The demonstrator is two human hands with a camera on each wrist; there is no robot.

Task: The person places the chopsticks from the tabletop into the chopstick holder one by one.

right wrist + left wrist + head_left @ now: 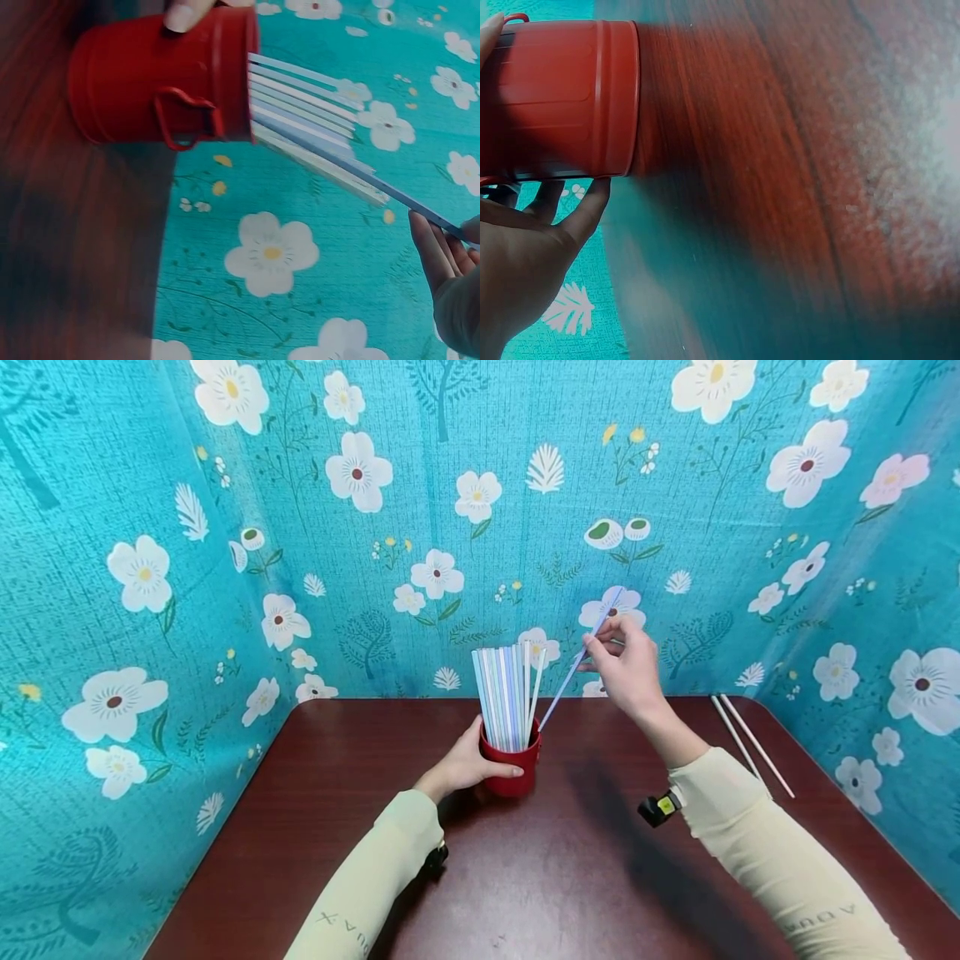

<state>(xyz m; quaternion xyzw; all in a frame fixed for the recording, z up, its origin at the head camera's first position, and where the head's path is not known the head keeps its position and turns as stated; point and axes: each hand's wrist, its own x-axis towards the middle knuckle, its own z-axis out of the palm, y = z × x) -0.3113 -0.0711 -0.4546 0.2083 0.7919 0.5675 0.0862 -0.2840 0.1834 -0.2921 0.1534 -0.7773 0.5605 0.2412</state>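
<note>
A red metal pot [512, 774] with a small side handle [187, 116] stands upright on the table, holding a bundle of pale blue, white and lilac straw-like sticks [501, 693]. My left hand [468, 762] grips the pot from the left, its thumb across the front; in the left wrist view, other fingers [589, 210] lie against its side. Between thumb and fingertips my right hand [626, 664] pinches a thin blue stick [567, 677], above and right of the pot. That stick slants, its lower end at the pot's right rim; whether the tip is inside I cannot tell.
Two white sticks [738, 735] lie on the dark brown table [525, 877] near its right back edge. A blue flowered cloth [420, 527] hangs behind and on both sides.
</note>
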